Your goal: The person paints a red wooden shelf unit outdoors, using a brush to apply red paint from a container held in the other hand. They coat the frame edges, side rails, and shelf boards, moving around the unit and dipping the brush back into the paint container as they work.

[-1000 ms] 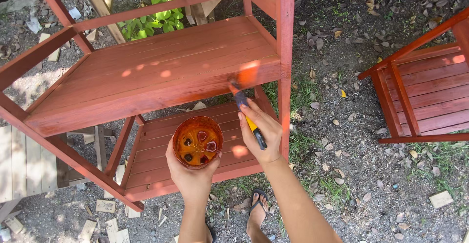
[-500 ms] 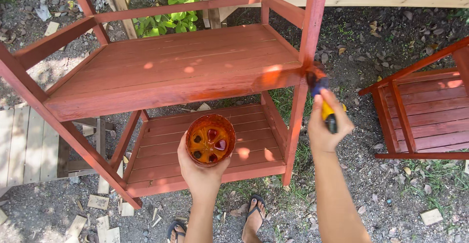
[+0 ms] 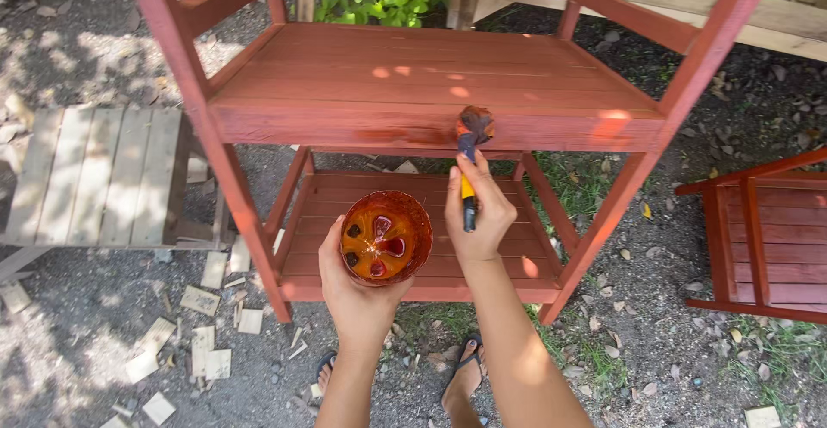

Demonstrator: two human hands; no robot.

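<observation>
The right hand (image 3: 479,217) is wrapped tight around a paintbrush (image 3: 470,161) with a yellow and black handle. A moment ago that brush was off by the right leg of the red wooden stand (image 3: 413,75). Now it has come across, and its red, wet tip touches the front edge of the top shelf, just above the hand. A darker, wet-looking patch on the edge lies to the left of the tip.

The left hand (image 3: 362,294) cups a little bowl of red paint (image 3: 385,237) from below, just beside the right hand and a bit lower. It has stayed close to the brush all along.

Behind both hands sits the stand's lower shelf. Far off to the left is a bare wooden bench (image 3: 95,178) with small wood scraps (image 3: 202,329) on the ground near it. Off to the right is another red painted piece (image 3: 762,238).
</observation>
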